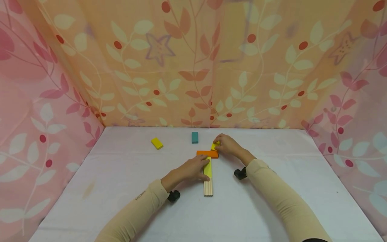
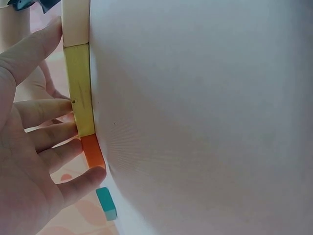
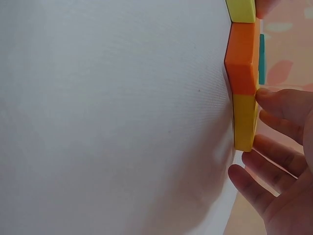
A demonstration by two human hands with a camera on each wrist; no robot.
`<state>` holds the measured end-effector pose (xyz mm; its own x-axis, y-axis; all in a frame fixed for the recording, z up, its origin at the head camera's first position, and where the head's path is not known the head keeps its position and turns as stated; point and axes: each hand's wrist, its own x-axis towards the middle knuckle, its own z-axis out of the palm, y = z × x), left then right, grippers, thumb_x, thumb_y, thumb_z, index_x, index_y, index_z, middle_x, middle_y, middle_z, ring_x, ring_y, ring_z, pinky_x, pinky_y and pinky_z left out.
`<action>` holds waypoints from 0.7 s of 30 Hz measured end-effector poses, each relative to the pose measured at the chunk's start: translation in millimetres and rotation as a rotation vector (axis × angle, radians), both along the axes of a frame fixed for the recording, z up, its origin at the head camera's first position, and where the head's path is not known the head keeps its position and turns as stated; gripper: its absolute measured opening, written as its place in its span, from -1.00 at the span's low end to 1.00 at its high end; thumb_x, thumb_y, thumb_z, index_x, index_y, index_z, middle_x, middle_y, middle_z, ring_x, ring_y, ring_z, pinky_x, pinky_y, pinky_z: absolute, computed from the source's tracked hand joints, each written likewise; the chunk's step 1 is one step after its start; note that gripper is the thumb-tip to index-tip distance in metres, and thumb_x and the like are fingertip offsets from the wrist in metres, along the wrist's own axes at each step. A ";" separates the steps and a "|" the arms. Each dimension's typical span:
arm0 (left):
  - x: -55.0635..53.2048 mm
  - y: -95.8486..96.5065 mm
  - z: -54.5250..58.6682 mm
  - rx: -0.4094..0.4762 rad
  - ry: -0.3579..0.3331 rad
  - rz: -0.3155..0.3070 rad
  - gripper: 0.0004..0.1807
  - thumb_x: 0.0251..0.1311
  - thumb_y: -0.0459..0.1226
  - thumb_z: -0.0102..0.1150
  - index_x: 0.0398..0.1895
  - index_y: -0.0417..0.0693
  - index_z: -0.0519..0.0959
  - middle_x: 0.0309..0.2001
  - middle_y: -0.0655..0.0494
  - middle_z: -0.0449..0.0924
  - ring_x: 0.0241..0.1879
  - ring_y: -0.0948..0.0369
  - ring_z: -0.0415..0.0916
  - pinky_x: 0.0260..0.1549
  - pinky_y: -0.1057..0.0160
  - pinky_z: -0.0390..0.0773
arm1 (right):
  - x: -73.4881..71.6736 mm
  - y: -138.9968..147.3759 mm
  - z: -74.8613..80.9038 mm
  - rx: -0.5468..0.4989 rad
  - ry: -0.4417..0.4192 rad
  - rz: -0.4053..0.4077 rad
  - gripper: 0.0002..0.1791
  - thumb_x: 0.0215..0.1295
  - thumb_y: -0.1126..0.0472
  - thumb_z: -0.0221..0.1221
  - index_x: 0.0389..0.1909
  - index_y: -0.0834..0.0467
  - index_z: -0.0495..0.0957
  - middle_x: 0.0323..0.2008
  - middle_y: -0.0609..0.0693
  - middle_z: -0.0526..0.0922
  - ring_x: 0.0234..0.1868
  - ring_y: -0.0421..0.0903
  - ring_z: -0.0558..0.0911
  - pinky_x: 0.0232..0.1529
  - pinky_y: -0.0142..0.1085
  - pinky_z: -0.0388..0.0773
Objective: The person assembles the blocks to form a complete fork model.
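We see the right hand pinching a yellow block between thumb and bent fingers, with one end of the orange block right beside the thumb tip, apparently touching the yellow one. The fingers of the left hand lie nearly straight along the lime block, thumb near its joint with the pale wooden block, touching rather than gripping. We judge the yellow block light and stiff (painted wood, by the look of it), hardly fragile, though its smooth faces may slip. A hold across opposite sides, clear of the edge facing the orange block, seems best to us; gentle pressure should do, since the row could slide on the surface. Beyond the left fingers, we find a teal block.
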<state>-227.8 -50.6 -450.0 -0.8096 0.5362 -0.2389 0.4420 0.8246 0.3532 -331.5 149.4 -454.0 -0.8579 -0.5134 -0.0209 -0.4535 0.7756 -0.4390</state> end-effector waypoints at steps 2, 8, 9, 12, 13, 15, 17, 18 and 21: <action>-0.1 -0.4 -0.7 -0.003 0.000 0.002 -0.12 0.03 0.12 0.38 0.40 -0.02 0.34 0.48 0.04 0.20 0.45 0.10 0.17 0.36 0.03 0.32 | 0.0 -0.1 0.3 -0.006 -0.004 -0.001 -0.69 0.20 0.25 0.27 -0.06 0.31 0.65 0.04 0.23 0.58 0.04 0.14 0.56 0.20 0.01 0.49; 0.4 0.3 -1.1 -0.014 -0.006 0.013 -0.11 0.04 0.14 0.35 0.42 0.00 0.31 0.49 0.04 0.18 0.45 0.10 0.17 0.36 0.01 0.33 | -0.7 0.2 0.6 -0.008 0.020 0.002 -0.69 0.21 0.25 0.25 -0.05 0.31 0.65 0.01 0.21 0.61 0.06 0.15 0.57 0.24 0.02 0.47; 0.5 0.6 -1.3 -0.017 -0.004 0.013 -0.10 0.03 0.14 0.35 0.42 0.00 0.31 0.49 0.04 0.18 0.44 0.10 0.17 0.36 0.01 0.33 | -1.3 0.3 0.5 -0.007 0.023 0.003 -0.68 0.22 0.25 0.25 -0.04 0.31 0.64 0.01 0.21 0.62 0.08 0.15 0.57 0.25 0.02 0.46; 0.3 0.7 -1.5 -0.017 -0.007 0.013 -0.10 0.03 0.14 0.35 0.43 0.01 0.31 0.49 0.04 0.17 0.45 0.10 0.17 0.36 0.01 0.33 | -2.7 -0.9 2.5 -0.014 0.004 -0.007 -0.67 0.24 0.23 0.24 -0.01 0.30 0.62 0.03 0.20 0.62 0.11 0.15 0.56 0.28 0.03 0.43; 0.0 0.5 -1.8 -0.016 -0.010 0.014 -0.10 0.03 0.14 0.35 0.43 0.01 0.30 0.49 0.04 0.17 0.45 0.10 0.17 0.36 0.01 0.33 | -3.1 -1.5 3.8 -0.018 -0.008 -0.012 -0.66 0.24 0.23 0.24 0.00 0.29 0.62 0.04 0.19 0.61 0.13 0.16 0.55 0.29 0.04 0.42; -0.6 0.1 -2.3 -0.013 -0.011 0.011 -0.10 0.03 0.14 0.35 0.43 0.01 0.31 0.49 0.04 0.18 0.45 0.09 0.17 0.36 0.01 0.33 | -3.9 -2.9 6.8 -0.032 -0.040 -0.029 -0.66 0.26 0.23 0.21 0.03 0.28 0.61 0.08 0.19 0.59 0.17 0.17 0.52 0.31 0.06 0.39; -1.7 -0.5 -2.8 -0.013 -0.010 0.005 -0.11 0.04 0.14 0.35 0.42 0.01 0.31 0.49 0.03 0.19 0.44 0.09 0.18 0.36 0.01 0.33 | -4.6 -4.3 10.6 -0.038 -0.058 -0.034 -0.65 0.28 0.23 0.20 0.06 0.27 0.59 0.11 0.20 0.58 0.19 0.17 0.50 0.33 0.06 0.37; -2.2 -0.8 -3.2 -0.013 -0.008 0.003 -0.11 0.04 0.15 0.35 0.42 0.00 0.32 0.48 0.03 0.19 0.44 0.09 0.19 0.36 0.02 0.33 | -5.0 -5.0 12.3 -0.038 -0.062 -0.035 -0.64 0.29 0.22 0.20 0.07 0.27 0.59 0.13 0.20 0.57 0.20 0.17 0.49 0.33 0.07 0.36; -2.6 -1.4 -4.0 -0.015 -0.002 -0.002 -0.12 0.04 0.15 0.34 0.41 0.00 0.33 0.48 0.03 0.21 0.43 0.09 0.20 0.36 0.02 0.33 | -5.8 -8.2 17.4 -0.020 -0.067 -0.029 -0.62 0.31 0.20 0.20 0.10 0.25 0.58 0.17 0.21 0.55 0.22 0.18 0.48 0.35 0.07 0.34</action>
